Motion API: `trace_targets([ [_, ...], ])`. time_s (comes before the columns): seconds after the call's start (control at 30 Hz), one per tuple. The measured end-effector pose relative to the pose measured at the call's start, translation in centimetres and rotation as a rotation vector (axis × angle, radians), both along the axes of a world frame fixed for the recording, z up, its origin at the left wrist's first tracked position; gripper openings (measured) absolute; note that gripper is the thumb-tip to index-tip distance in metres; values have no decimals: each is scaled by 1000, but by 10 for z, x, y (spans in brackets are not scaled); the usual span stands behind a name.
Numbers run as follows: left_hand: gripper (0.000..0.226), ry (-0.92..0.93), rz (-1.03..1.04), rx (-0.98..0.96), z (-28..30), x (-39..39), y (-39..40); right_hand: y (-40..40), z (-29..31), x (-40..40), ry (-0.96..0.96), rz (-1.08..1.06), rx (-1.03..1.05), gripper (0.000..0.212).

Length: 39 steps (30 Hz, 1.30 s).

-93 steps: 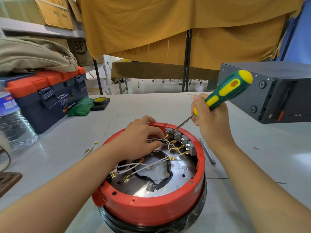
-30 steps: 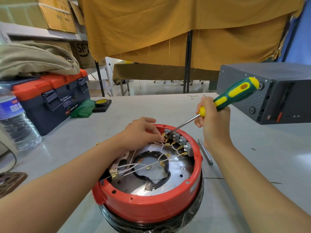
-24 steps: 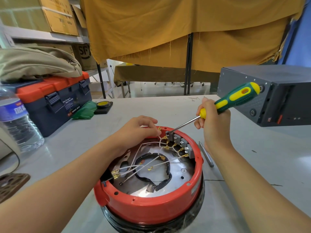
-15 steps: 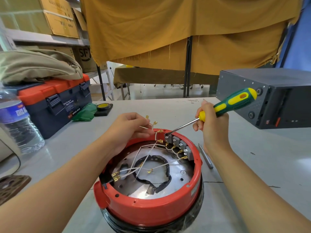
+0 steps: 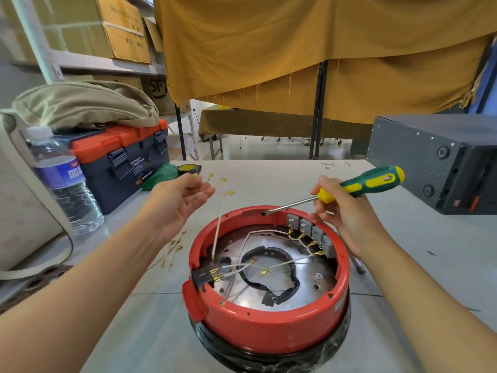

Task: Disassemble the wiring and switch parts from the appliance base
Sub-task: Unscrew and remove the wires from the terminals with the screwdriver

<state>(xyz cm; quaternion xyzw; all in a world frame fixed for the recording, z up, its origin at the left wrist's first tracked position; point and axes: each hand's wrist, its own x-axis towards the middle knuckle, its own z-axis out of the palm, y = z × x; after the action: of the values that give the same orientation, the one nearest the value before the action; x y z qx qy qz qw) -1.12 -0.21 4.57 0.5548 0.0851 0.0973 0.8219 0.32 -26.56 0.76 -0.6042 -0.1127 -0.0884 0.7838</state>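
The red appliance base [image 5: 269,316] sits upside-down on the grey bench [image 5: 269,179], near its front edge, its open interior facing up. Inside it lies a shiny metal plate with a black curved strip [image 5: 279,270] on it, and a row of grey switch blocks [image 5: 309,232] stands against the far right inner wall, thin white wires [image 5: 285,262] with brass terminals running from them across the plate to a black connector [image 5: 201,278] at the left wall. The left hand [image 5: 183,200] is raised above the bench, to the left of the base and clear of it, palm up with the fingers loosely spread; its grip is relaxed, and a few wire ends with brass terminals [image 5: 223,181] stick out past the fingertips, though whether the fingers pinch them cannot be made out. One white wire [image 5: 217,227] slopes from beside that hand down into the base. The right hand [image 5: 341,211] has its grip closed round a green-and-yellow screwdriver [image 5: 357,187], whose flat tip hovers just above the far rim of the base, close to the switch blocks. A few loose wires [image 5: 172,249] lie on the bench left of the base. Further left stand a water bottle [image 5: 64,184] and an orange-lidded toolbox [image 5: 121,157]; a dark metal box [image 5: 435,157] stands at the right.
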Motion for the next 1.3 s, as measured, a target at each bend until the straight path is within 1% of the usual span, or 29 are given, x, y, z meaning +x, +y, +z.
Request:
trace_targets([
  [0.2, 12, 169, 92, 121, -26, -6, 53, -1, -1, 3, 13, -8, 17, 20],
  [0.37, 9, 335, 110, 351, -55, -4, 81, 0, -2, 3, 11, -16, 9, 22],
  [0.53, 12, 371, 118, 450, -66, 0, 82, 2, -3, 5, 11, -15, 12, 22],
  [0.73, 14, 383, 153, 801, -68, 4, 89, 1, -3, 5, 13, -15, 5, 23],
  [0.9, 14, 387, 162, 931, -62, 3, 92, 1, -4, 4, 3, -17, -1, 23],
  [1.0, 13, 289, 147, 1007, -52, 1, 82, 1, -3, 3, -1, -20, -6, 23],
  [1.07, 13, 147, 94, 1088, -41, 0, 65, 1, -2, 3, -6, -27, -10, 24],
  [1.13, 13, -28, 5, 1199, -30, -2, 42, 2, -1, 2, -15, -46, -15, 25],
  [1.2, 18, -196, -101, 1325, -21, -4, 17, 3, 0, 2, -20, -72, -21, 27],
  [1.27, 27, -301, -225, 1409, -17, -4, -5, 3, 0, 2, -28, -91, -39, 27],
  [1.3, 33, -317, -283, 1443, -16, -4, -14, 2, 0, 2, -32, -100, -46, 27],
])
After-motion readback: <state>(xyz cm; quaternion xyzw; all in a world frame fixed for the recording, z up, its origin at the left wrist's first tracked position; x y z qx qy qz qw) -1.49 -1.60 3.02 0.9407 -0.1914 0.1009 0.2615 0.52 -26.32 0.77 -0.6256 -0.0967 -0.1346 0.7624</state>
